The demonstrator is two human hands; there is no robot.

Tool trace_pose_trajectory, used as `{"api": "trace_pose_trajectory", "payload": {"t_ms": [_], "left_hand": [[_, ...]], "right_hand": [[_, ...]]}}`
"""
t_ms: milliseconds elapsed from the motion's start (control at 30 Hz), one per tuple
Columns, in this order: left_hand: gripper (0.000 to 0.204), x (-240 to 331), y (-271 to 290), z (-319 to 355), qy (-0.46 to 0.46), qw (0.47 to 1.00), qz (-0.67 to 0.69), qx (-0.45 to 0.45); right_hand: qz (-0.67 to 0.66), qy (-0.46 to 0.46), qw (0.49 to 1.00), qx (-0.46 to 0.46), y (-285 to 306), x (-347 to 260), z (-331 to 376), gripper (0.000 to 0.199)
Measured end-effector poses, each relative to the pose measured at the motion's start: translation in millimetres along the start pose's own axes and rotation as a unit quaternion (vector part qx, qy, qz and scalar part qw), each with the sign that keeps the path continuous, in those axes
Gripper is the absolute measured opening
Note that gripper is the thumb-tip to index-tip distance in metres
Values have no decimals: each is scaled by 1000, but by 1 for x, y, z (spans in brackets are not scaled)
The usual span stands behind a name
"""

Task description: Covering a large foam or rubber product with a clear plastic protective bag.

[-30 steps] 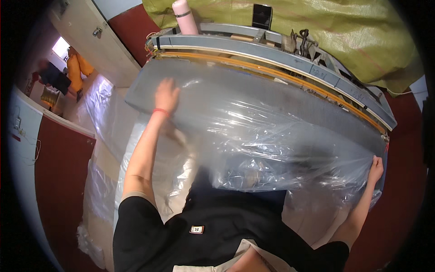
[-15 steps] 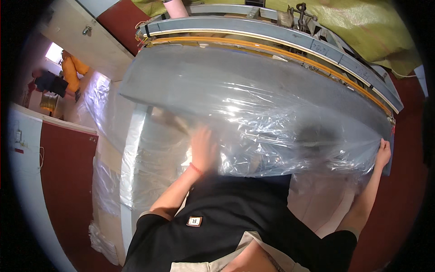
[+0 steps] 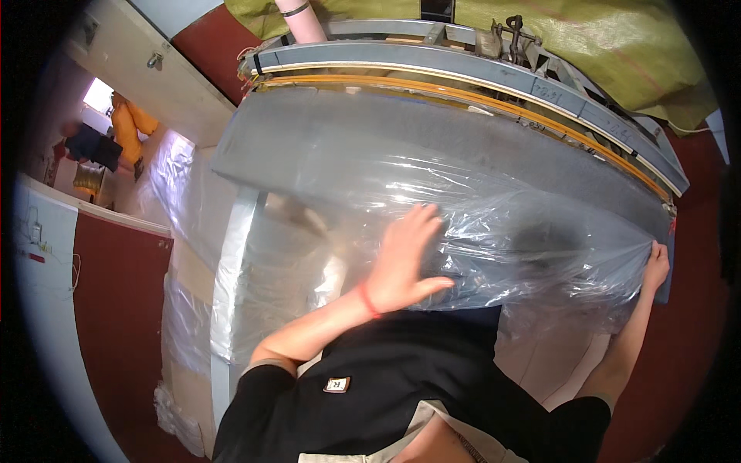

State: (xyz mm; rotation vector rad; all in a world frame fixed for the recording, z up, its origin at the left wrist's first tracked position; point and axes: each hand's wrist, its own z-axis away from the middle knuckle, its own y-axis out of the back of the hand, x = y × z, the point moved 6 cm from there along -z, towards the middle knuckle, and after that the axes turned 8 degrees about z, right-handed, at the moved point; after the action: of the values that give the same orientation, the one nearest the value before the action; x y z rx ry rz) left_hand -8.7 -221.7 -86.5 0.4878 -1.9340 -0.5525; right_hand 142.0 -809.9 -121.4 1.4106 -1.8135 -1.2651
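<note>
Clear plastic film lies wrinkled and shiny across a long grey work surface. My left hand, with a red band at its wrist, is over the middle of the film, fingers stretched and thumb apart. Whether its palm touches the film I cannot tell. At the far right, my right hand pinches the film's edge near the end of the grey surface. Creases run from that pinch toward the middle.
Behind the surface runs a long metal bar with orange strips before it. A clamp, a pink cylinder and green woven sheeting are at the back. More film lies left, near a door. Another person is far left.
My left hand has moved right across the film, its fingers spreading. The film has shifted under it. My right hand keeps its pinch at nearly the same place.
</note>
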Motion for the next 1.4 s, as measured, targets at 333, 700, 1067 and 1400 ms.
{"api": "trace_pose_trajectory", "payload": {"t_ms": [333,700,1067,1400], "left_hand": [[5,-120,156,-61,100,958,-261,57],[45,-113,109,-24,26,965,-257,-38],[38,-134,118,-43,39,947,-318,5],[14,-165,130,-71,125,943,-249,183]], "right_hand": [[-29,3,1000,10,0,8,2,32],[-31,-21,999,-8,-2,8,1,33],[-248,-58,967,-12,-1,101,2,26],[-356,-162,920,-6,44,133,51,22]]}}
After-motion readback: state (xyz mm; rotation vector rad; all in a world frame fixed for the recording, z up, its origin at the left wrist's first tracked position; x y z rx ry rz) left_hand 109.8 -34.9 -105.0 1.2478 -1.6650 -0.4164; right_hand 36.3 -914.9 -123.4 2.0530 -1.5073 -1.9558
